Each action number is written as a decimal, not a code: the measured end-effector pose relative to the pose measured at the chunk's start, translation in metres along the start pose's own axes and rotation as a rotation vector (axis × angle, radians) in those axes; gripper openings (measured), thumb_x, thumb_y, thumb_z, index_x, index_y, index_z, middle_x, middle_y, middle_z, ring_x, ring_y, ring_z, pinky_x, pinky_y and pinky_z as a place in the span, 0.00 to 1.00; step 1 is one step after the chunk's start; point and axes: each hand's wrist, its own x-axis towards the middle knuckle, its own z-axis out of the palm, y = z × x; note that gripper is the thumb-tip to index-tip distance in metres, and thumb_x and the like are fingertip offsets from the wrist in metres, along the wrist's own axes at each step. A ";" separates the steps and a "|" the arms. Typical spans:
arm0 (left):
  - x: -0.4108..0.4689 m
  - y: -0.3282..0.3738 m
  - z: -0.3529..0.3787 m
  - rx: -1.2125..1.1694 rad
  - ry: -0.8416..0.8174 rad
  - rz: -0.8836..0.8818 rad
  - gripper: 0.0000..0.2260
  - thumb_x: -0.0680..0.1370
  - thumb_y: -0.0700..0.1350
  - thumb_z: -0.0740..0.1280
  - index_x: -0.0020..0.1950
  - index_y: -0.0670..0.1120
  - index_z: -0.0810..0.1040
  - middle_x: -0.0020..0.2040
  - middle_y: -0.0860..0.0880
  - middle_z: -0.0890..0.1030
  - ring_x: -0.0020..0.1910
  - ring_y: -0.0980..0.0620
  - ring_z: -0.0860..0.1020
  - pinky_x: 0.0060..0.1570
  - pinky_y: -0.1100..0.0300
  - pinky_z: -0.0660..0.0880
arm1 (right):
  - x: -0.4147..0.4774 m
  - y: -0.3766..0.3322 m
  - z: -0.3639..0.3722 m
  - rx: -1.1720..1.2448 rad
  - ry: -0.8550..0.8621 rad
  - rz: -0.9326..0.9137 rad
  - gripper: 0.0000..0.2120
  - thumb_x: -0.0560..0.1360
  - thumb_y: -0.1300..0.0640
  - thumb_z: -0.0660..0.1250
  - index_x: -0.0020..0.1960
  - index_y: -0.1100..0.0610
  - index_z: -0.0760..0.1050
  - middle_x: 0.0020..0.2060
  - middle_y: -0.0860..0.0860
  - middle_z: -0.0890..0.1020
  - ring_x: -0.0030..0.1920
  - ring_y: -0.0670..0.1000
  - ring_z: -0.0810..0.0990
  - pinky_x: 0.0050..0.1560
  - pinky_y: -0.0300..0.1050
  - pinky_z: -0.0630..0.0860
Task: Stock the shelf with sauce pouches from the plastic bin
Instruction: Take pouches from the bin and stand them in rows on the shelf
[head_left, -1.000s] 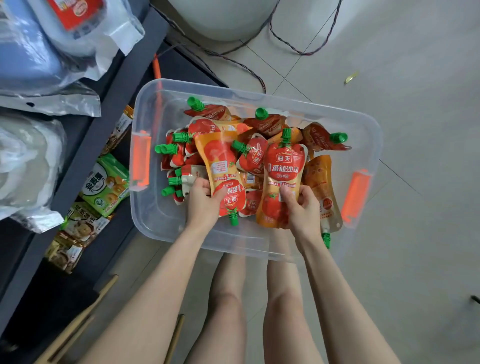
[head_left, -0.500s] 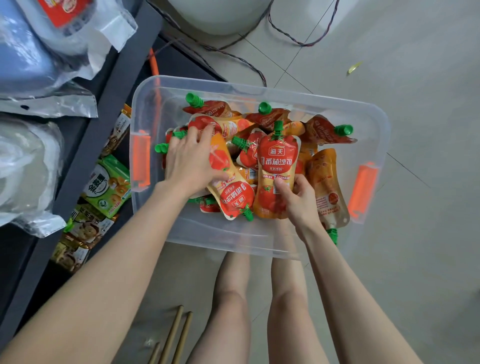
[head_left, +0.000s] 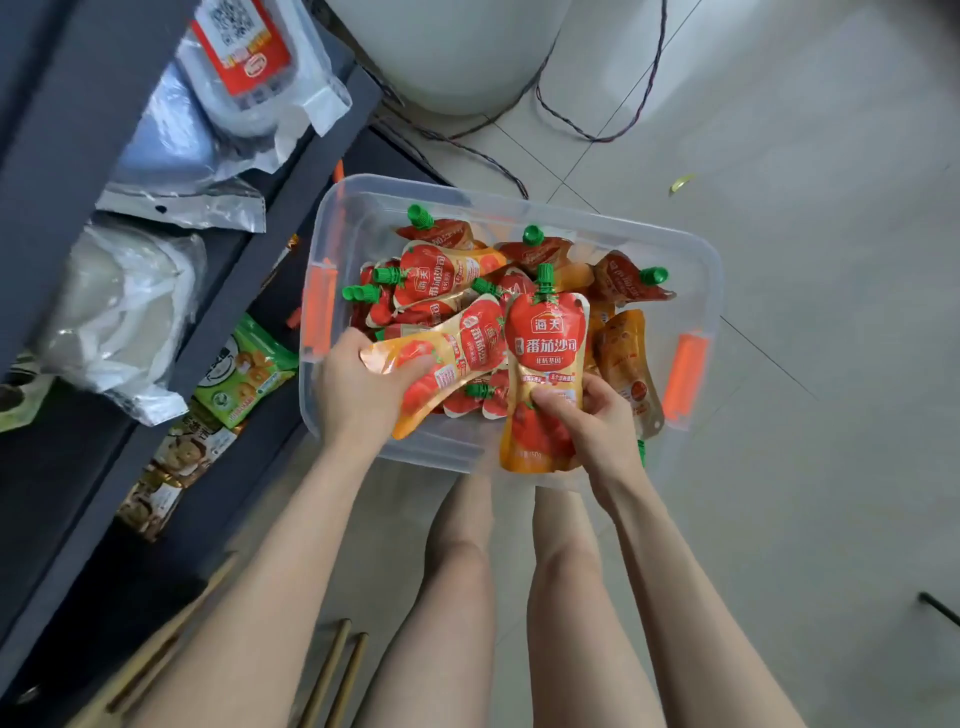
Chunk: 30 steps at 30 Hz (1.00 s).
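Note:
A clear plastic bin (head_left: 696, 270) with orange handles sits on the floor, holding several red and orange sauce pouches with green caps (head_left: 447, 270). My left hand (head_left: 353, 389) grips the bottom of one sauce pouch (head_left: 457, 348), which lies tilted with its cap end pointing right over the bin. An upright pouch (head_left: 545, 364), green cap on top, is pinched at its lower half by my right hand (head_left: 592, 410) above the bin's near edge. The dark shelf (head_left: 67, 130) stands to the left.
Clear and silver bagged goods (head_left: 171, 171) lie on the upper shelf boards, and green snack packets (head_left: 244, 369) fill the lower one. Cables (head_left: 597, 124) and a white round base (head_left: 457, 52) are on the tiled floor behind the bin. Wooden sticks (head_left: 337, 675) show near my legs.
My left hand took hold of a pouch by its bottom and lifted it toward the bin's near left side. The right hand raised its upright pouch slightly. The camera shifted left.

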 end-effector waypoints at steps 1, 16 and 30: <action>-0.012 -0.001 -0.004 -0.150 0.022 -0.105 0.18 0.64 0.51 0.78 0.40 0.44 0.72 0.34 0.52 0.76 0.35 0.51 0.75 0.32 0.59 0.69 | -0.011 -0.005 0.000 0.011 -0.005 -0.005 0.10 0.70 0.59 0.74 0.49 0.56 0.78 0.39 0.47 0.85 0.37 0.43 0.83 0.33 0.34 0.76; -0.252 -0.033 -0.095 -1.119 -0.351 -0.204 0.18 0.67 0.39 0.71 0.56 0.45 0.76 0.51 0.47 0.84 0.49 0.49 0.82 0.46 0.55 0.80 | -0.202 -0.036 -0.036 -0.133 -0.459 -0.200 0.17 0.65 0.56 0.73 0.53 0.54 0.78 0.46 0.53 0.86 0.46 0.53 0.85 0.44 0.44 0.81; -0.415 -0.095 -0.253 -1.189 0.355 0.074 0.11 0.70 0.46 0.71 0.52 0.48 0.78 0.46 0.51 0.85 0.46 0.54 0.83 0.40 0.64 0.78 | -0.413 -0.077 0.080 -0.514 -0.823 -0.607 0.06 0.70 0.54 0.72 0.47 0.53 0.81 0.44 0.54 0.86 0.44 0.56 0.85 0.46 0.51 0.82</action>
